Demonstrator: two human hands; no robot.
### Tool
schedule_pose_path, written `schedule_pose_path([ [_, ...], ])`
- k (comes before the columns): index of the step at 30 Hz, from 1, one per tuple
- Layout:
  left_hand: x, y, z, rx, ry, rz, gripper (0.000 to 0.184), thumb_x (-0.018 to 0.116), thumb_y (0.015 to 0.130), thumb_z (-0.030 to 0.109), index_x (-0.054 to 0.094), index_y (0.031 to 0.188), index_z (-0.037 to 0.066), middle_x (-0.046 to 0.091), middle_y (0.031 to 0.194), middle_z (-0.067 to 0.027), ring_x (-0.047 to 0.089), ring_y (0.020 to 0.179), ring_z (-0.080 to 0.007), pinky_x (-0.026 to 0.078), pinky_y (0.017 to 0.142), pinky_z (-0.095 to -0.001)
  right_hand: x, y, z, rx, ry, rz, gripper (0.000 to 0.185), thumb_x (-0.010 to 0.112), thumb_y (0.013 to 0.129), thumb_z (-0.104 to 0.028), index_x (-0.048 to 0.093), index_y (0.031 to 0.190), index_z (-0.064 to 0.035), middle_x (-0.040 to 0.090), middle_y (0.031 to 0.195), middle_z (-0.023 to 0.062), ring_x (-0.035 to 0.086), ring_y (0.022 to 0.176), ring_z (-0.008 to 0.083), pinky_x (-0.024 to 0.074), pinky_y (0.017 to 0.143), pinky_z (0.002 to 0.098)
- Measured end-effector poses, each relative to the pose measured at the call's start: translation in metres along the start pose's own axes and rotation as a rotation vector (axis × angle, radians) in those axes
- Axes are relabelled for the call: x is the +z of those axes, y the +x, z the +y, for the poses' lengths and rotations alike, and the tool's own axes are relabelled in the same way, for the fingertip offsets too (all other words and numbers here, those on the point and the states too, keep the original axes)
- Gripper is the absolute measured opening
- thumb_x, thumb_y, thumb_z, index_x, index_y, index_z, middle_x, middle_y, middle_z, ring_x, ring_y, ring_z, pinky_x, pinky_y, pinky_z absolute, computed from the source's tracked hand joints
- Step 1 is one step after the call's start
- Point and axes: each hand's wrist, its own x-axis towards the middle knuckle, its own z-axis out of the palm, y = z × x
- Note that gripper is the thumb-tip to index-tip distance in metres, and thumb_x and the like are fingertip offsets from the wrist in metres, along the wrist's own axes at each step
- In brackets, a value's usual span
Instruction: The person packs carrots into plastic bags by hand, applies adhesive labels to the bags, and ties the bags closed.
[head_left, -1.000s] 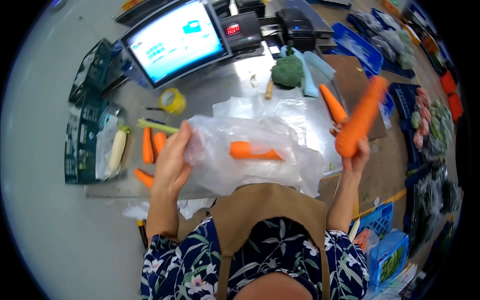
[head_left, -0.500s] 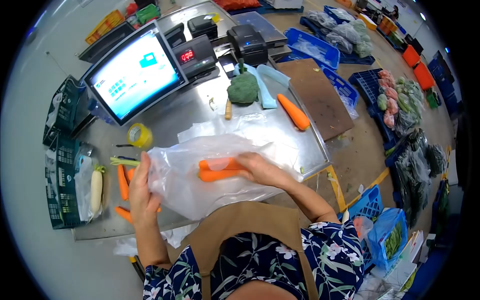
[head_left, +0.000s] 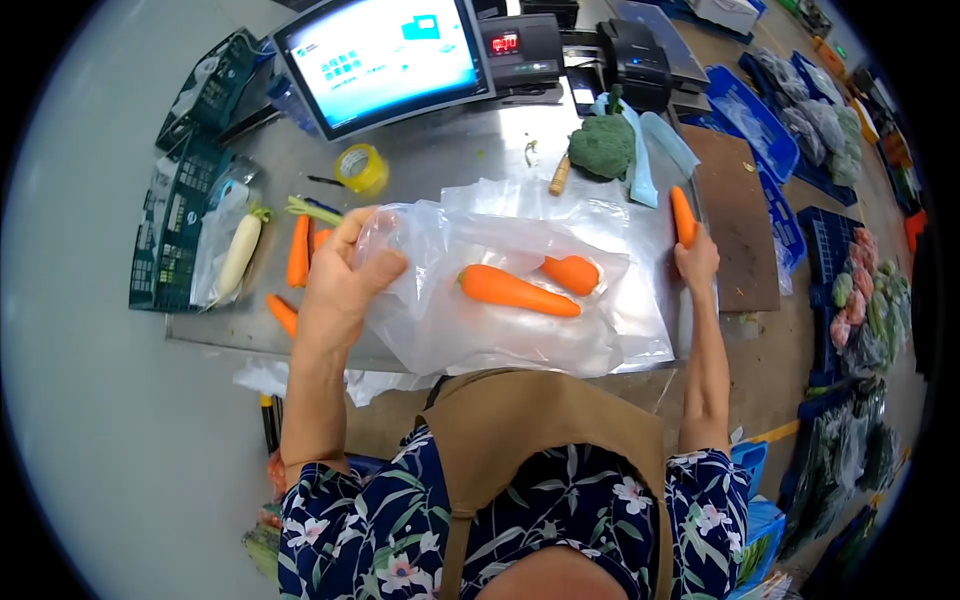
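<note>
My left hand (head_left: 350,270) pinches the open edge of a clear plastic bag (head_left: 430,330) spread on the metal table. Two carrots lie at the bag, a long one (head_left: 515,291) and a shorter-looking one (head_left: 572,274) partly covered by plastic. At the table's right edge, my right hand (head_left: 697,260) has its fingers closed round the lower end of another carrot (head_left: 682,212). More carrots (head_left: 298,252) lie left of my left hand, beside a green stalk (head_left: 314,208). A broccoli head (head_left: 602,147) sits above the bag.
A screen (head_left: 385,65) and a device with red digits (head_left: 522,52) stand at the back. Yellow tape (head_left: 361,169) lies below the screen. Green crates (head_left: 180,220) and a white radish (head_left: 240,255) are left. A brown board (head_left: 735,220) lies right, with blue crates (head_left: 750,118) beyond.
My right hand has left the carrots in the bag, moved right and taken hold of the carrot at the table's right edge. My left hand keeps the bag's edge. The view has shifted.
</note>
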Motion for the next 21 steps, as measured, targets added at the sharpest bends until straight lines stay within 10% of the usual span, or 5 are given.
schedule_pose_path([
  [2,0.012,-0.014,0.015,0.164,0.377,0.199,0.073,0.082,0.066,0.018,0.043,0.125,-0.001,0.053,0.115,-0.0126,0.054,0.103,-0.0208,0.044,0.088,-0.0299,-0.051,-0.002,-0.025,0.32,0.698,-0.175,0.061,0.067,0.076,-0.014,0.04,0.129,0.0003,0.059,0.106,0.0153,0.059,0.094,0.0268,0.0476,0.08,0.0392],
  [8,0.057,-0.048,0.016,0.364,1.188,0.249,0.086,0.079,0.064,0.009,0.032,0.135,-0.003,0.033,0.135,-0.0241,0.036,0.126,-0.0373,0.034,0.103,-0.0425,-0.154,-0.067,-0.146,-0.523,2.094,-0.212,0.064,0.068,0.078,-0.028,0.041,0.129,-0.0013,0.051,0.12,0.0135,0.053,0.106,0.0301,0.0405,0.096,0.0509],
  [12,0.037,-0.049,-0.014,0.325,1.164,0.346,0.07,0.065,0.07,0.001,0.035,0.133,-0.002,0.045,0.126,-0.0241,0.044,0.12,-0.0369,0.035,0.1,-0.0398,-0.141,-0.103,-0.185,-0.935,1.439,-0.64,0.049,0.07,0.079,-0.021,0.05,0.121,-0.0075,0.054,0.117,0.0099,0.051,0.111,0.0298,0.0363,0.1,0.0528],
  [19,0.005,-0.053,0.024,-0.176,0.876,0.083,0.037,0.046,0.085,0.006,0.05,0.121,-0.003,0.06,0.104,-0.0144,0.058,0.095,-0.025,0.042,0.091,-0.0358,-0.022,-0.127,-0.181,-0.58,0.618,-0.498,0.042,0.064,0.078,-0.011,0.056,0.12,-0.0086,0.058,0.118,0.0125,0.053,0.109,0.0294,0.0428,0.089,0.0369],
  [21,-0.044,-0.038,-0.017,0.141,0.57,-0.008,0.034,0.044,0.088,0.009,0.052,0.119,-0.002,0.058,0.104,-0.0103,0.056,0.092,-0.0195,0.043,0.087,-0.0317,-0.021,-0.128,-0.17,-0.29,0.611,-0.565,0.036,0.062,0.08,-0.014,0.059,0.116,-0.0115,0.062,0.109,0.0145,0.056,0.102,0.0297,0.0436,0.088,0.0361],
])
